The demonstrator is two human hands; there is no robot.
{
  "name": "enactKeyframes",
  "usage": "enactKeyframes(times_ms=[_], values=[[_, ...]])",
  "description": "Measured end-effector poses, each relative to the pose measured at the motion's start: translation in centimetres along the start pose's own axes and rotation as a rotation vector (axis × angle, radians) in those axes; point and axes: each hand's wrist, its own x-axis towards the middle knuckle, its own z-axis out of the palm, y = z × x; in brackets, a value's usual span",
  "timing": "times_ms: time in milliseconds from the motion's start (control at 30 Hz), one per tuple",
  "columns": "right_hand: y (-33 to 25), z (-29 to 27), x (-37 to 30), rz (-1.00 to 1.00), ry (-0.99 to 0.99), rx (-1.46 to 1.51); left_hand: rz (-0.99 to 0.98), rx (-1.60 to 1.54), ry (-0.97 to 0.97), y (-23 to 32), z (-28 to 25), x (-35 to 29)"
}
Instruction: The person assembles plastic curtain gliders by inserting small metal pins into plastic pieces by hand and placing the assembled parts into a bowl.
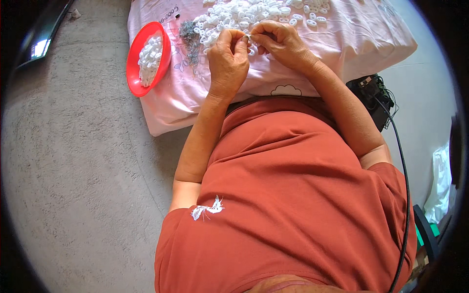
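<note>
My left hand [229,61] and my right hand [282,45] meet over the near side of a pile of small white oval plastic pieces [239,14]. Thumb and fingertips are pinched on both sides around a small white piece [248,38], mostly hidden by the fingers. It looks like one of the oval pieces from the pile. Just left of my left hand lies a heap of small grey metal parts [189,36], too fine to name. Farther left, a red bowl [132,73] holds many white pieces [150,56].
A pale pink printed cloth [371,34] covers the work surface. To the right stands a black box with cables [373,95], and a black cable [403,171] runs down beside my right arm. A white plastic bag [438,180] is at the far right. Grey floor [83,146] extends on the left.
</note>
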Motion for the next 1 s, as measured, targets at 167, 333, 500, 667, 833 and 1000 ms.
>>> enactKeyframes(times_ms=[167,333,500,667,833,1000], values=[[-0.02,-0.13,-0.03,-0.003,0.025,-0.015,0.011,0.016,0.016,0.36,0.4,0.05],[-0.29,-0.1,0.05,0.016,0.017,0.0,0.019,-0.029,0.015,0.15,0.18,0.1],[-0.06,-0.32,0.14,0.083,0.064,0.115,-0.094,-0.199,0.015,0.01,-0.01,-0.24],[0.08,-0.38,0.23,0.058,0.088,0.095,-0.186,-0.295,-0.075,-0.06,0.76,-0.51],[-0.15,-0.59,0.18,0.088,0.05,0.11,-0.221,-0.367,-0.044,0.1,0.69,-0.1],[0.05,-0.68,0.25,0.106,0.009,0.152,-0.232,-0.38,-0.007,0.32,0.5,-0.05]])
